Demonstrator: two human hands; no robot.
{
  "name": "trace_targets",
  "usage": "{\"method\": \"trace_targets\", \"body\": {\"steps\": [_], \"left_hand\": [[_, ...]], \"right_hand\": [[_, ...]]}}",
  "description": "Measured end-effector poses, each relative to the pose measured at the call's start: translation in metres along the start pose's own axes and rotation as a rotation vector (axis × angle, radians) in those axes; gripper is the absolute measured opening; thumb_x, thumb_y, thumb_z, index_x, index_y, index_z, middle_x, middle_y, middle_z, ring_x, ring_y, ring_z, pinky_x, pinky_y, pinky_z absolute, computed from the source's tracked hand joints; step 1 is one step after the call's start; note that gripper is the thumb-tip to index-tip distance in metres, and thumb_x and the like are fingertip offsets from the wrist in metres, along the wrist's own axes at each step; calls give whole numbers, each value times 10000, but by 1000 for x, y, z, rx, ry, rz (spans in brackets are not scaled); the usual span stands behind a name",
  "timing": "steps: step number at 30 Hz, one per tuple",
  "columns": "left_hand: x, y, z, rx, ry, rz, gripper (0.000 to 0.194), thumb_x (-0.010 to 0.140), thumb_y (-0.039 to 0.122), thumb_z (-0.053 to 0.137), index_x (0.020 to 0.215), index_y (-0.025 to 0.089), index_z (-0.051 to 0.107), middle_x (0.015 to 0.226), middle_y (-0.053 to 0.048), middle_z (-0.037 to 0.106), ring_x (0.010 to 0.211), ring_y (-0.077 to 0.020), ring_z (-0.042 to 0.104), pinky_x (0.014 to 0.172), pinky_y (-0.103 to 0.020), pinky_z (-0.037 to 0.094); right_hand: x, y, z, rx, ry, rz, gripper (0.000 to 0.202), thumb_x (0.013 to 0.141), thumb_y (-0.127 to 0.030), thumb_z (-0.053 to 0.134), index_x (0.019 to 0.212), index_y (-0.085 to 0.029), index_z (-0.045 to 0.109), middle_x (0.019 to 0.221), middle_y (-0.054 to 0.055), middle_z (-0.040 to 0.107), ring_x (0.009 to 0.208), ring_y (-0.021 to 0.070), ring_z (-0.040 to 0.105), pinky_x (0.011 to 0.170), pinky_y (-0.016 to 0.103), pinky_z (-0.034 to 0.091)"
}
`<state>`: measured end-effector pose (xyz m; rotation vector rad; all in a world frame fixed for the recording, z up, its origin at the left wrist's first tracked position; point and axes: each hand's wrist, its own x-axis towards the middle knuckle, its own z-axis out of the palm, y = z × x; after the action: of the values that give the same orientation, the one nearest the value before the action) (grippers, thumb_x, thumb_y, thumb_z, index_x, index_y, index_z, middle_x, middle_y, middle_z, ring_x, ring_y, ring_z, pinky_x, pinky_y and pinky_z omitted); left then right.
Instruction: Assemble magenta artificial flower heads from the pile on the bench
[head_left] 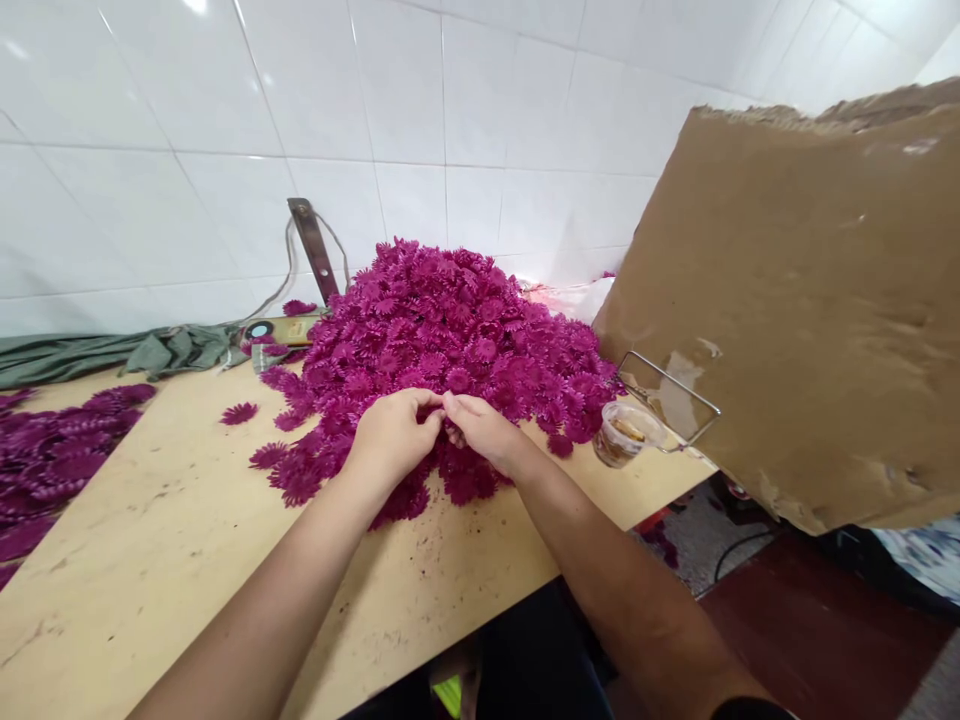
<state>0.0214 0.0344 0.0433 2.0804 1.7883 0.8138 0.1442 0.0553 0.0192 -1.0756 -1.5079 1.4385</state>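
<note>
Magenta fringed flower heads (442, 330), one big mound, too many to count. Your two hands, left (397, 430) and right (484, 430), pinch together; what they grip, can't tell.

I can read no text, label, brand, number or sign on anything my head camera shows from here.

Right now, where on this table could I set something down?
Bare pale wooden tabletop shows between the magenta flower pile and the flatter purple heap far left, and between your left forearm and right forearm. The middle is crowded; a clear plastic cup and brown cardboard crowd the right.
</note>
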Motion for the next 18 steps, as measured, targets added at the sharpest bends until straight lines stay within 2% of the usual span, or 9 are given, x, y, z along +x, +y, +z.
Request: {"method": "trace_targets", "body": {"steps": [2,4,8,10,13,15,16,18], "left_hand": [[3,0,1,-7,44,-36,214,705,232,465,781,222,665,764,-22,695,716,-207,616,672,-314,420],[8,0,4,-85,141,-90,170,697,254,475,718,202,635,669,-17,660,630,-186,585,629,-301,408],[24,0,14,-491,278,-233,68,645,236,522,640,176,554,560,18,573,526,-123,512,580,-256,405],[34,-1,14,-653,330,-284,31,633,202,522,637,172,524,564,26,558,527,-104,508,579,-241,411],[46,-13,-4,-755,486,-412,64,695,180,418,664,176,474,628,4,579,587,-110,560,585,-254,431],[51,-29,-22,-734,567,-433,70,719,186,384,704,182,452,703,-13,603,702,-142,603,618,-282,448],[51,-38,-30,-718,567,-419,37,702,185,423,713,183,458,729,-15,612,772,-160,608,661,-297,453],[47,-55,-41,-623,500,-348,132,624,149,502,752,181,496,779,-19,629,889,-213,591,751,-345,449]], "right_hand": [[-3,-1,-1,-43,-12,-88,231,814,-247,440,598,-169,412,519,-64,383,477,62,349,497,215,290],[-4,-2,-2,-63,-10,-156,221,794,-226,451,592,-180,375,536,-70,357,492,61,326,502,218,280],[-4,-4,0,-105,79,-249,232,776,-235,462,589,-191,332,558,-72,309,511,66,281,508,226,259],[-6,-6,1,-126,103,-264,233,773,-232,458,585,-193,326,561,-69,301,517,70,274,508,229,253],[-15,-6,-1,-153,51,-232,238,770,-235,460,577,-189,330,563,-63,314,524,70,290,513,231,262],[-20,-4,-7,-150,33,-171,213,757,-230,478,581,-180,369,560,-62,334,525,68,317,519,227,281],[-21,-3,-10,-123,42,-126,175,747,-216,487,598,-175,404,564,-61,359,528,67,343,527,225,301],[-19,-2,-16,-14,81,-44,58,718,-175,505,668,-165,476,600,-53,431,547,69,410,547,222,349]]}}
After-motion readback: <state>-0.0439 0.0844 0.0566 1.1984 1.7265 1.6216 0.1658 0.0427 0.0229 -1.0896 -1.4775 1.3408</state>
